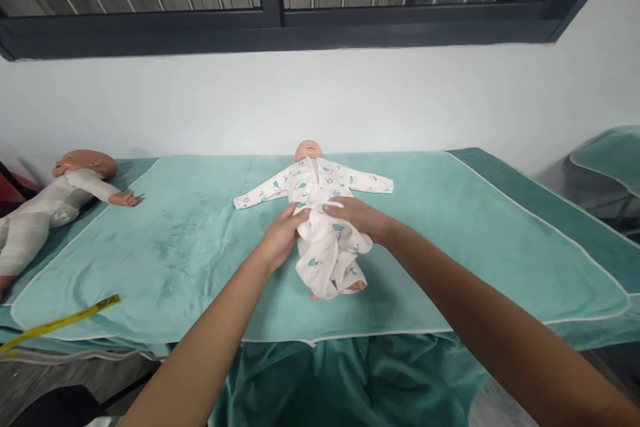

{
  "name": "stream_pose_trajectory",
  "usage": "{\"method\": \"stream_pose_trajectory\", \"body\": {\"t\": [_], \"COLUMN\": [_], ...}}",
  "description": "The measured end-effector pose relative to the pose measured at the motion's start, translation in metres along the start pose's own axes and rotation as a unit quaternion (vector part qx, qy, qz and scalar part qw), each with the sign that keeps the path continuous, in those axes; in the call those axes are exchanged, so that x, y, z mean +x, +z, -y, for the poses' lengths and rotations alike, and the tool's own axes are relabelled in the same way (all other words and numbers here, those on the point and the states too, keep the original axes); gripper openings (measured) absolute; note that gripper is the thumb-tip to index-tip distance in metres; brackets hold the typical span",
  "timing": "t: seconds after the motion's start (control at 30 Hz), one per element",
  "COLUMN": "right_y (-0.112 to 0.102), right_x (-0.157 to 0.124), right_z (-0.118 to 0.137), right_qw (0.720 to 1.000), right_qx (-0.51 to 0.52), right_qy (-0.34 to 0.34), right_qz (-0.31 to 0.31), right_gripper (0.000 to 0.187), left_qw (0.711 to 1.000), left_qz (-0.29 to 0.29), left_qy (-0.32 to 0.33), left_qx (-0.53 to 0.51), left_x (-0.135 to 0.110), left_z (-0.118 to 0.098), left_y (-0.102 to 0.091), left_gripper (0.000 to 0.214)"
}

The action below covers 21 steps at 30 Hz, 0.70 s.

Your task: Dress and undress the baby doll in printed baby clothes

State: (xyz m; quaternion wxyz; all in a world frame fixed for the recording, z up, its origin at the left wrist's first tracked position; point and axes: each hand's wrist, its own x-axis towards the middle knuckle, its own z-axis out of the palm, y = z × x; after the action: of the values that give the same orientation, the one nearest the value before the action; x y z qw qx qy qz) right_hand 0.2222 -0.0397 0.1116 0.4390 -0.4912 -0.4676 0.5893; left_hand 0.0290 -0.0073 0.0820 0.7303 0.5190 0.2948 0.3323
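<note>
A baby doll (309,149) lies on its back in the middle of the table, its head toward the wall. It wears a white baby top (311,180) with a small green print, sleeves spread to both sides. Matching baby pants (327,257) cover its legs, and bits of the feet show at the hems. My left hand (284,233) grips the left side of the pants' waistband, thumb on top. On the other side my right hand (361,217) pinches the same waistband. Some fingers of both hands are hidden by the cloth.
A light green blanket (200,260) covers the table. At the far left lies another doll (55,197) in white clothes. A yellow measuring tape (65,323) hangs over the front left edge. Behind the table stands a white wall (320,100) below a dark-framed window (280,30).
</note>
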Motion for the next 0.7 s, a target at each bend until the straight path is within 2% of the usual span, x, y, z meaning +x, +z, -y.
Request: {"method": "stream_pose_trajectory", "body": {"t": [0.03,0.1,0.17,0.23,0.3,0.37,0.4,0.47,0.57,0.63,0.7], "right_y": [0.003,0.007,0.009,0.010,0.010,0.011,0.012,0.013,0.014,0.014,0.014], "right_x": [-0.003,-0.008,-0.009,-0.007,-0.003,0.000,0.001,0.001,-0.004,-0.006,-0.005], "right_z": [0.000,0.001,0.003,0.005,0.004,0.002,0.001,0.000,0.000,0.001,-0.001], "right_qw": [0.997,0.975,0.955,0.968,0.989,0.997,0.998,0.997,0.971,0.944,0.952], "right_qx": [-0.043,-0.165,-0.251,-0.226,-0.135,-0.057,-0.034,-0.029,-0.149,-0.225,-0.205], "right_qy": [0.018,0.050,0.046,0.024,0.025,0.041,0.043,0.038,0.065,0.088,0.083], "right_qz": [0.053,0.143,0.154,0.106,0.055,0.030,0.031,0.068,0.176,0.223,0.212], "right_gripper": [0.031,0.037,0.035,0.031,0.029,0.032,0.034,0.039,0.041,0.040,0.038], "left_qw": [0.998,0.991,0.987,0.989,0.994,0.996,0.996,0.994,0.980,0.974,0.974], "left_qz": [-0.041,-0.087,-0.098,-0.077,-0.023,0.015,0.011,-0.037,-0.121,-0.139,-0.133], "left_qy": [0.019,0.024,0.001,-0.019,-0.043,-0.061,-0.058,-0.031,0.006,0.004,-0.007], "left_qx": [-0.041,-0.101,-0.127,-0.127,-0.098,-0.069,-0.070,-0.100,-0.157,-0.176,-0.183], "left_x": [0.002,0.005,0.003,-0.004,-0.012,-0.019,-0.021,-0.021,-0.016,-0.015,-0.017], "left_z": [0.003,0.008,0.012,0.016,0.019,0.020,0.020,0.020,0.023,0.026,0.029], "left_y": [0.002,0.004,0.004,0.002,0.001,0.000,0.000,0.002,0.006,0.007,0.006], "left_gripper": [0.038,0.039,0.039,0.044,0.049,0.051,0.049,0.044,0.042,0.044,0.045]}}
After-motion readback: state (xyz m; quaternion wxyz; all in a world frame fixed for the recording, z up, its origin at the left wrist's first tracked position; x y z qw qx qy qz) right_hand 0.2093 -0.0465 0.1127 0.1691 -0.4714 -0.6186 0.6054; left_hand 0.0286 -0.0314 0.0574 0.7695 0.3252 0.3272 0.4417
